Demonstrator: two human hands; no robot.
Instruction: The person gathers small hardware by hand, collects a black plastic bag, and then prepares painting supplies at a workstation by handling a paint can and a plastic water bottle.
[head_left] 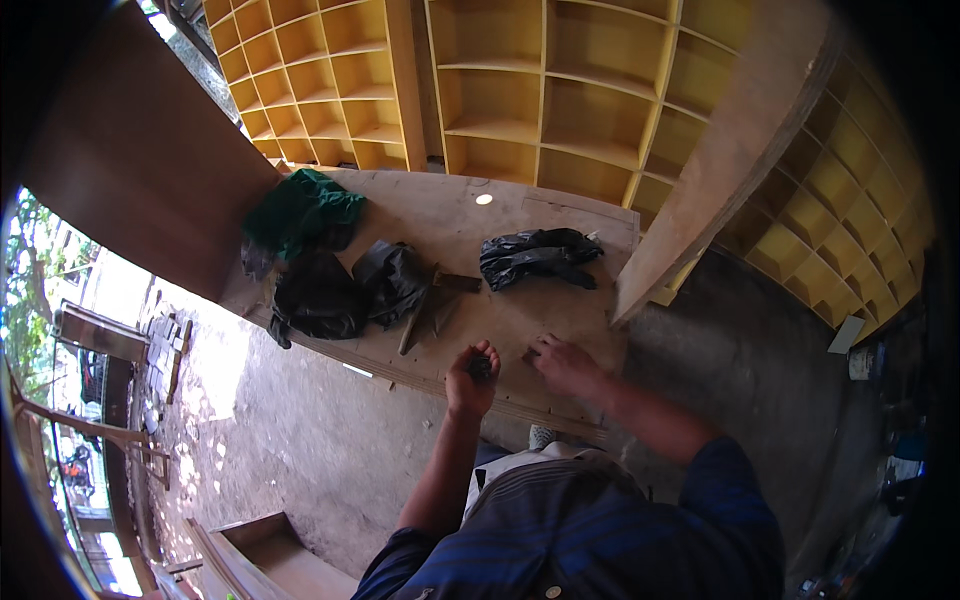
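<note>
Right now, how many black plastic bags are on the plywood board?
3: one black plastic bag at the left, one just right of it beside the hammer, one farther right. The green cloth could hide more.

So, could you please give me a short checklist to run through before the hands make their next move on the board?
1. Left hand has a firm grip on the small dark thing: ok, fingers are curled around it.
2. What that dark thing is: cannot tell, too small.
3. Right hand is free: ok, it lies flat on the wooden board with nothing seen in it.
4. Hammer is close: ok, it lies on the board just beyond the left hand.
5. Black bags are apart from both hands: ok.
6. Leaning plank is steady: cannot tell.
</note>
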